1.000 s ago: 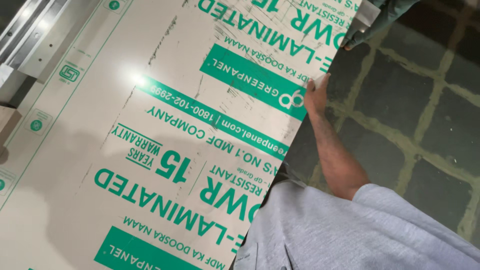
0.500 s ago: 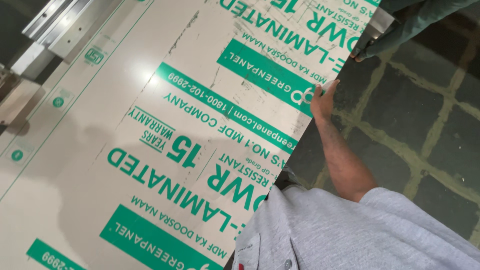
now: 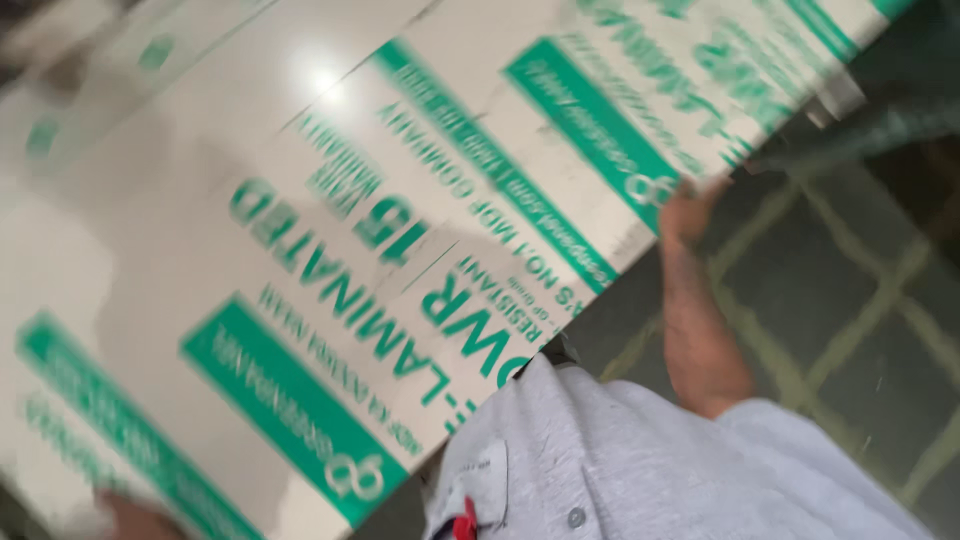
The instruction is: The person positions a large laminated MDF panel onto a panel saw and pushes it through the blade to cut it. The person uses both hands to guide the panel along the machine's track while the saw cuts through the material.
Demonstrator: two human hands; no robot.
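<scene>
A large white laminated board (image 3: 180, 250) with green printed bands fills most of the head view, which is blurred by motion. My right hand (image 3: 685, 212) is closed on the board's right edge, with my forearm reaching up from my grey shirt (image 3: 640, 470). At the bottom left corner a blurred brownish shape, apparently my left hand (image 3: 130, 515), sits at the board's near edge; its grip is not readable.
Another person's dark green sleeve (image 3: 860, 125) is at the board's far right corner. A dark tiled floor (image 3: 850, 300) with pale joints lies to the right of the board.
The view has swung and blurred, so the metal rails at the upper left are out of sight. The board now reaches lower left. My right hand stays on its edge.
</scene>
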